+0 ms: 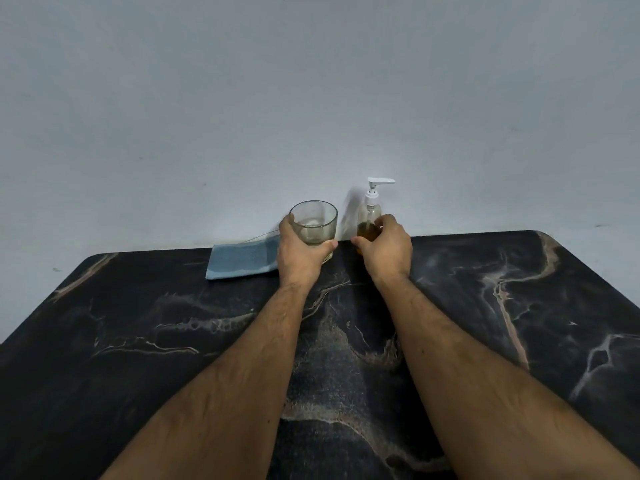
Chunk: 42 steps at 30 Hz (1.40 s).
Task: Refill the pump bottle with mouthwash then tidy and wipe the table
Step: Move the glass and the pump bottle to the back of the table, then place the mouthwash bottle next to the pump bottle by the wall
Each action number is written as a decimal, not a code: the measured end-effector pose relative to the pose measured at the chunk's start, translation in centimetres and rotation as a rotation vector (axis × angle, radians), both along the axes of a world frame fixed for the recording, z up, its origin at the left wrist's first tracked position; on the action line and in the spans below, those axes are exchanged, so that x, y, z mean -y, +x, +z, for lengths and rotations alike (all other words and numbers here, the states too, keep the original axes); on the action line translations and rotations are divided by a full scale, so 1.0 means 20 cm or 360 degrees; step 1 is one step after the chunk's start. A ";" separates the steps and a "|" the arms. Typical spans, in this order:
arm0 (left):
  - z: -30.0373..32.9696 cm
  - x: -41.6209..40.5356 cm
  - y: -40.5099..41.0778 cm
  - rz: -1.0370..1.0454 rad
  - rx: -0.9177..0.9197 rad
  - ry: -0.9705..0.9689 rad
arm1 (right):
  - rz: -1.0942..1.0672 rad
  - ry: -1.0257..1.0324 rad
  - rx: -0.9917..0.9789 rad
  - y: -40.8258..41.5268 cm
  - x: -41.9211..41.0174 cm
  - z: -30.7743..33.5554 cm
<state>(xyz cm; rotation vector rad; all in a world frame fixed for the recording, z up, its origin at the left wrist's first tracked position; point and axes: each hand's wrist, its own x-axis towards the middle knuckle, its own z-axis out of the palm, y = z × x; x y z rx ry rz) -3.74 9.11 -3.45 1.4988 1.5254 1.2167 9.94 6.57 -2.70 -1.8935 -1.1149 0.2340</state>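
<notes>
Gripping the glass [313,223] with your left hand [300,258], fingers wrapped round its lower half, thumb across the front; it looks nearly empty. Your right hand [386,249] curls round the lower body of the pump bottle [370,216], which stands upright at the far edge of the table [519,306] against the wall [311,98]. Amber liquid fills only the bottle's bottom part. White pump head on top. Folded blue cloth [242,259] lies just left of the glass.
</notes>
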 end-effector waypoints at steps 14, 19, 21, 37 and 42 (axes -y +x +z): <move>0.14 0.46 -0.12 -0.0083 -0.0127 -0.0068 | 0.0006 -0.0396 0.0013 -0.11 0.47 0.06; 0.16 0.82 -0.14 -0.0201 -0.0093 -0.0125 | 0.0113 -0.0415 -0.0093 -0.14 0.86 0.11; 0.15 0.97 -0.13 -0.0253 -0.0093 -0.0131 | 0.0158 -0.0339 -0.0095 -0.15 1.03 0.12; 0.11 1.83 0.11 -0.0688 0.0133 -0.0081 | 0.0047 0.0309 -0.0087 0.00 2.06 0.11; 0.13 1.87 0.27 -0.0855 0.0139 -0.0125 | -0.0286 0.0496 -0.0108 0.15 2.23 0.10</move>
